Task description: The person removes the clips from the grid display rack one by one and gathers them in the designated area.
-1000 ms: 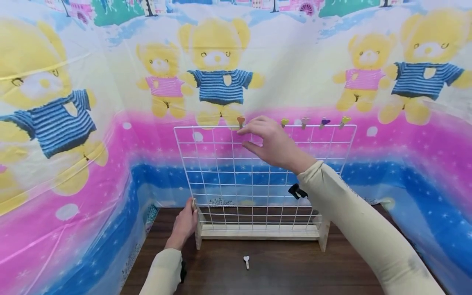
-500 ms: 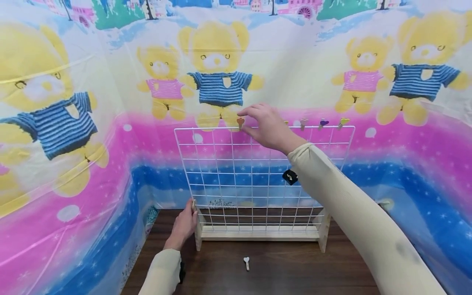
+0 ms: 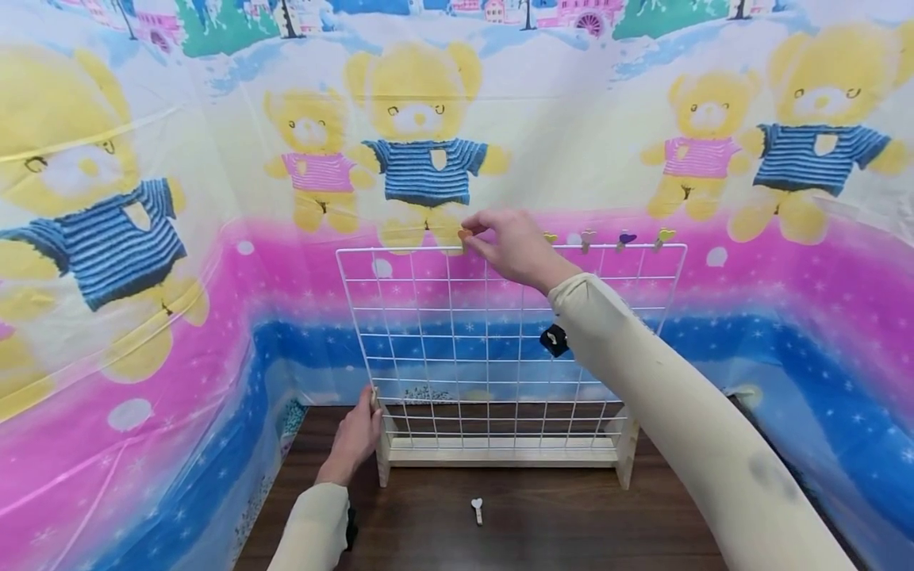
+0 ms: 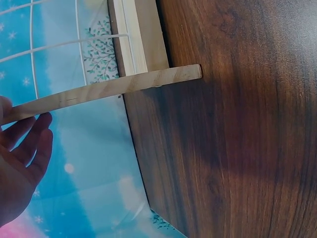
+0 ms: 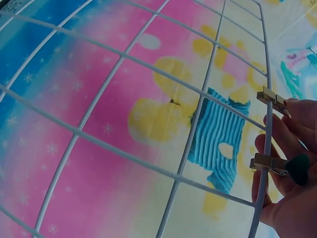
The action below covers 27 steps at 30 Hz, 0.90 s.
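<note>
A white wire grid (image 3: 488, 308) stands upright in a pale wooden stand (image 3: 503, 456). At its top bar my right hand (image 3: 520, 250) pinches an orange heart-topped clothespin (image 3: 463, 236) between thumb and fingers. The right wrist view shows this small wooden clothespin (image 5: 268, 96) biting the outer wire. Close below it, a clothespin with a dark green heart (image 5: 298, 169) sits on the same wire, in front of my palm. My left hand (image 3: 355, 434) grips the stand's left side post (image 4: 99, 90), fingers against one face and thumb at the other.
Farther right along the top bar are yellow (image 3: 550, 237), pink (image 3: 588, 239), purple (image 3: 627, 238) and yellow-green (image 3: 665, 235) heart clothespins. A white heart clothespin (image 3: 478, 511) lies on the dark wooden table (image 3: 557, 523) before the stand. A bear-printed curtain (image 3: 571, 143) hangs behind.
My right hand has moved slightly left along the top bar, and its thumb and fingers have come together on the orange clothespin. The left hand keeps its place on the post.
</note>
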Available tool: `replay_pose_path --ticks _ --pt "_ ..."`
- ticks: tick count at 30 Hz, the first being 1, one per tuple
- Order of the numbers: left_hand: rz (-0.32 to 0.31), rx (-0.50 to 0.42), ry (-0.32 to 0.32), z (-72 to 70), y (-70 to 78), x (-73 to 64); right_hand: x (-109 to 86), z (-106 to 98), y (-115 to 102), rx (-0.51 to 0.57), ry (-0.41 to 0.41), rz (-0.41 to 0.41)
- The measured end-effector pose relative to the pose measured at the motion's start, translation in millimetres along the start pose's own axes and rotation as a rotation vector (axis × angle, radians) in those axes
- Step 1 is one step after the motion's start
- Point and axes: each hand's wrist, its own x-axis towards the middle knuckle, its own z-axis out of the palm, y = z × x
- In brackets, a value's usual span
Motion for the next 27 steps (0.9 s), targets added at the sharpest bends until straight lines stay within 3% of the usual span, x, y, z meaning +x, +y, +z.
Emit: replay_pose_path --ticks 11,19,27 --pt "-0.008 -0.009 -0.002 -0.1 0.4 -0.3 2.9 2.6 -1.6 0.154 0.000 0.152" --pt "-0.012 -0.009 -0.010 0.5 -0.3 -0.1 1.7 1.3 -1.9 0.193 0.010 0.171" --pt "-0.011 -0.002 0.001 1.0 0.2 0.4 0.7 0.9 -1.7 0.192 0.078 0.155"
